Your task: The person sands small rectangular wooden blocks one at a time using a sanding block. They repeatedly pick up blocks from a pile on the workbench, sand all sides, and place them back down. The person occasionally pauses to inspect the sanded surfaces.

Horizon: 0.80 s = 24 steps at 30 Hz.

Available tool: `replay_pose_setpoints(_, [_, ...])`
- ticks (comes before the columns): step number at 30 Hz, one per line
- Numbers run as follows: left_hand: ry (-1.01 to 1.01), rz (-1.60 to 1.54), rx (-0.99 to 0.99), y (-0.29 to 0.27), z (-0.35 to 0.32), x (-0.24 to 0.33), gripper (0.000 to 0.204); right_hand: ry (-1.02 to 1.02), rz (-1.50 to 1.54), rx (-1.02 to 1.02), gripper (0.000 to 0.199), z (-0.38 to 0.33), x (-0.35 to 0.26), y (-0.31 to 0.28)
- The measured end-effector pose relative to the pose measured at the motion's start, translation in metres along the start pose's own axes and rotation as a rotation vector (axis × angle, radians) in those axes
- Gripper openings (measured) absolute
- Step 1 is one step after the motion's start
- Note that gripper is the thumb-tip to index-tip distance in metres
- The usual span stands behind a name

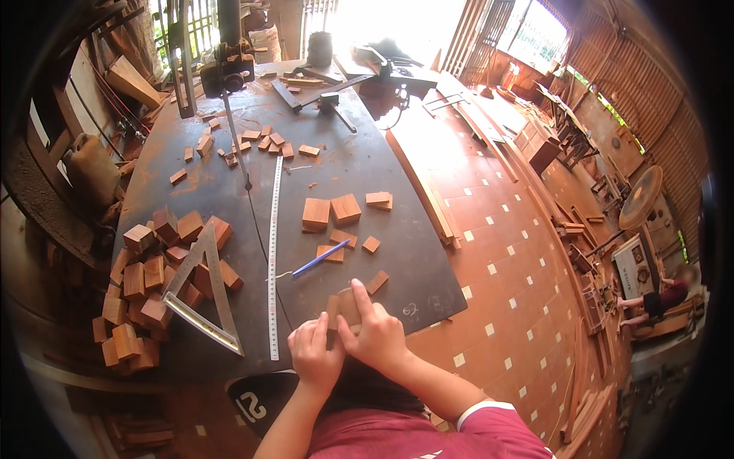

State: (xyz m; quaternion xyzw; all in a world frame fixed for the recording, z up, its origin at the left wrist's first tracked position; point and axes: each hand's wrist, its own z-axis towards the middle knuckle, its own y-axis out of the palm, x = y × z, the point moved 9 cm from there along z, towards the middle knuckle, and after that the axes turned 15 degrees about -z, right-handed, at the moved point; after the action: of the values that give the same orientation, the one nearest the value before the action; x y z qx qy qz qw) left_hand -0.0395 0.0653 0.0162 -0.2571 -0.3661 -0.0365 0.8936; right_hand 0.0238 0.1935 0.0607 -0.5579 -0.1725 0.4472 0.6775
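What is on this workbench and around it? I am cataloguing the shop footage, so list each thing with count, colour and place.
workbench: one, dark top, centre
held wood block: one, reddish-brown, near edge, under both hands
pile of wood blocks: many, reddish-brown, left side
loose wood blocks: several, reddish-brown, mid-bench
small offcuts: many, reddish-brown, far side
set square: one, metal, resting on the pile
long ruler: one, pale, lengthwise on the bench
blue pen: one, by the loose blocks
band saw: one, dark, far end
tiled floor: reddish, right
left hand: fingers on the block
right hand: fingers on the block
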Motion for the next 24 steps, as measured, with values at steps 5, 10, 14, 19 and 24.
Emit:
replay_pose_setpoints(5, [-0.007, -0.021, -0.026, -0.001, 0.003, -0.002, 0.043, -0.161, 0.017, 0.004, 0.079, -0.034, -0.027, -0.012])
replay_pose_setpoints(10, [-0.005, 0.005, -0.001, -0.001, 0.003, 0.002, 0.041, -0.059, 0.033, -0.008, 0.079, -0.009, -0.010, -0.007])
replay_pose_setpoints(14, [-0.013, -0.013, -0.046, -0.001, 0.003, -0.001, 0.040, -0.125, -0.022, -0.037, 0.080, -0.030, -0.034, -0.017])
replay_pose_setpoints(19, [-0.009, 0.004, -0.024, -0.001, 0.003, 0.001, 0.044, -0.082, 0.042, 0.055, 0.081, -0.008, -0.008, -0.008])
replay_pose_setpoints(24, [-0.006, -0.036, -0.045, -0.003, 0.005, 0.002, 0.045, -0.053, 0.024, -0.069, 0.082, -0.026, -0.027, -0.013])
